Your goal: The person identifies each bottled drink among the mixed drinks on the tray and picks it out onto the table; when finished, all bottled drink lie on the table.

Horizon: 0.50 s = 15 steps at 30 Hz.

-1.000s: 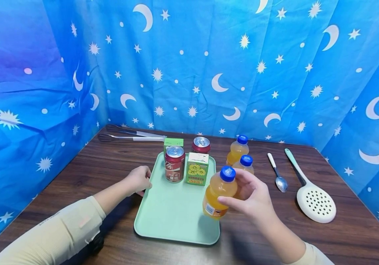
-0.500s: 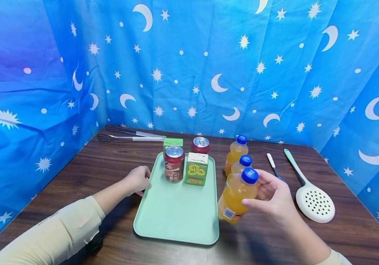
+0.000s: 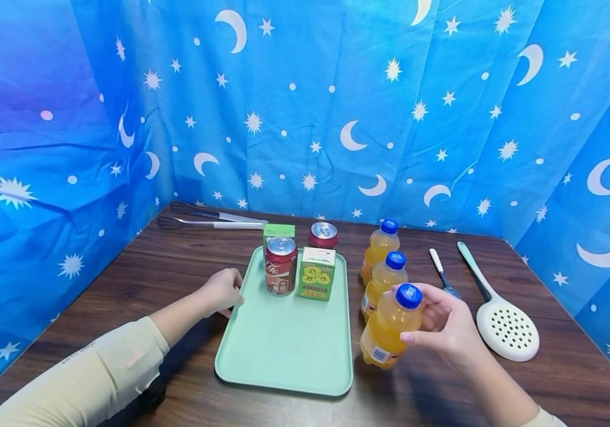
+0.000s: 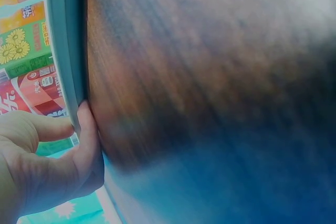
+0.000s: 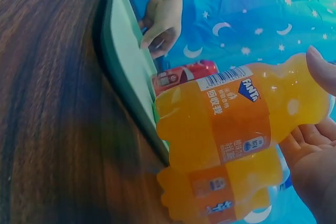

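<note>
My left hand point(image 3: 222, 290) pinches the left rim of a light green tray point(image 3: 286, 350), thumb over the edge and a finger along its outer side. On the tray's far half stand a red soda can point(image 3: 280, 274) and a green drink carton point(image 3: 316, 279) with yellow flowers. My right hand point(image 3: 453, 325) holds an orange Fanta bottle point(image 3: 390, 333) with a blue cap, thumb and fingers around its upper part. The bottle is just right of the tray, low over the table. Behind it two similar bottles, a middle one point(image 3: 385, 281) and a far one point(image 3: 379, 252), stand in line.
Another red can point(image 3: 323, 234) and a green carton point(image 3: 279, 228) stand at the back, partly hidden. Long-handled utensils point(image 3: 230, 224) lie at the back left. At right lie a spoon point(image 3: 440, 267) and a white skimmer point(image 3: 508, 326). A blue curtain point(image 3: 305, 107) surrounds the table point(image 3: 176, 243).
My right hand has carried the bottle from over the tray's right edge to the right, then lowered it in front of the other two bottles. The left hand stays on the rim.
</note>
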{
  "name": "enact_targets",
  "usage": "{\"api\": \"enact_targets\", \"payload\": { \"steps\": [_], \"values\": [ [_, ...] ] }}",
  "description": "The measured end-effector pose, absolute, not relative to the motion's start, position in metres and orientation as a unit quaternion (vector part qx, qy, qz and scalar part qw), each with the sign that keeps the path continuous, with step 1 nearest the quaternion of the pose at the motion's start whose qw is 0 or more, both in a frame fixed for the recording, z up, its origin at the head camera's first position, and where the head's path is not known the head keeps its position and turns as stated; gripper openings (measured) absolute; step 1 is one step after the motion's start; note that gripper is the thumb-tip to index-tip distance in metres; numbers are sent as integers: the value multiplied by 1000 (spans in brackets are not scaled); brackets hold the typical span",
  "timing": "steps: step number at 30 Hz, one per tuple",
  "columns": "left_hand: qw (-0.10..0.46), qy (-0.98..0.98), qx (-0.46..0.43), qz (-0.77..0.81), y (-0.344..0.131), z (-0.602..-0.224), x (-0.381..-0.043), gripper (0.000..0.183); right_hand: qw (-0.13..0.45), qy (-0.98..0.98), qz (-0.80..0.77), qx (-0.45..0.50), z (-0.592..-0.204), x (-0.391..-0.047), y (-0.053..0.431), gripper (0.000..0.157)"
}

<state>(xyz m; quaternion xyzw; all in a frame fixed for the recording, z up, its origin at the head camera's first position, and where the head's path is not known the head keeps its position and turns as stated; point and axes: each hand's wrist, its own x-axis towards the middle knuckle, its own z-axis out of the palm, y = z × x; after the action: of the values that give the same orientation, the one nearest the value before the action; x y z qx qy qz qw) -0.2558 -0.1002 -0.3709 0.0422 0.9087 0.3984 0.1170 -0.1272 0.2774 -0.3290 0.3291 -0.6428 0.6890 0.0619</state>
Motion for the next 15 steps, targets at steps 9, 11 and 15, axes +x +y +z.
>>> {"api": "enact_targets", "payload": {
  "steps": [9,11,15],
  "values": [
    [120,908,42,400,-101,-372,-256,23,33,-653,676,338,-338,-130,285,55],
    [120,908,42,399,-101,-372,-256,23,29,-654,673,344,-339,-132,287,54],
    [119,909,44,398,-102,-371,-256,24,19,-644,673,363,-344,-135,289,54]
  ]
}}
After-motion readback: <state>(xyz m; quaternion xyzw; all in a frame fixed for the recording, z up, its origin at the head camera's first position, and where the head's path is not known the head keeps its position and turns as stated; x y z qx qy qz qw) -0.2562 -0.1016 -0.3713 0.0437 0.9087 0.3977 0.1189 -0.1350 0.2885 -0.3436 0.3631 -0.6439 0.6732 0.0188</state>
